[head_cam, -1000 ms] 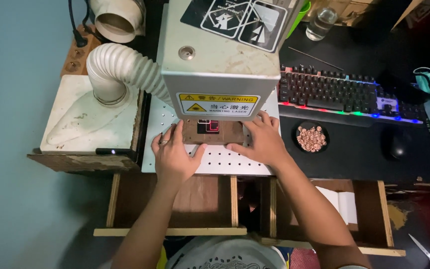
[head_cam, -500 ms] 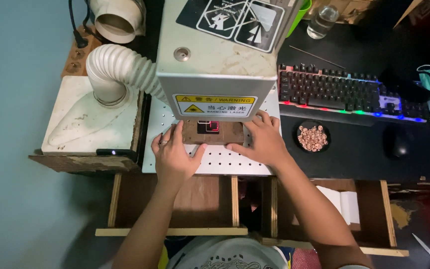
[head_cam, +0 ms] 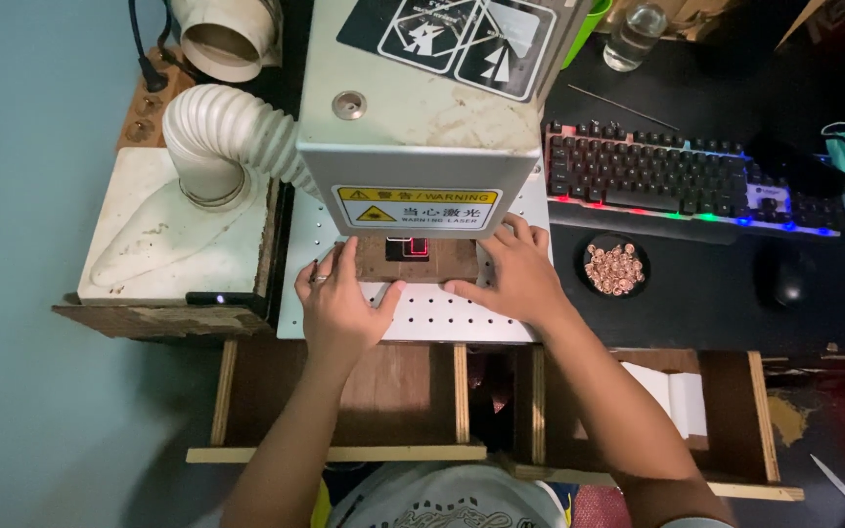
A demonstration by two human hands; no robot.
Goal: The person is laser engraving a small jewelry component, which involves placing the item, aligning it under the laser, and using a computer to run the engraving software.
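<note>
A small brown wooden plate [head_cam: 442,262] lies on the white perforated work bed [head_cam: 442,318] under a grey laser machine head [head_cam: 422,108]. A red outline of light [head_cam: 409,246] glows on the plate's far part. My left hand [head_cam: 336,303] rests flat on the plate's left end, fingers spread, a ring on one finger. At the plate's right end my right hand [head_cam: 509,274] presses down, its thumb pointing left along the near edge. Both hands hold the plate steady against the bed.
A white ribbed hose [head_cam: 232,132] runs left of the machine to a white block [head_cam: 178,235]. To the right are a backlit keyboard [head_cam: 687,181], a dark dish of copper-coloured pieces [head_cam: 614,268], a mouse [head_cam: 784,279] and a glass [head_cam: 633,34]. Two open wooden drawers [head_cam: 344,391] sit below.
Both hands stay on the wooden plate with almost no movement; the view has shifted slightly.
</note>
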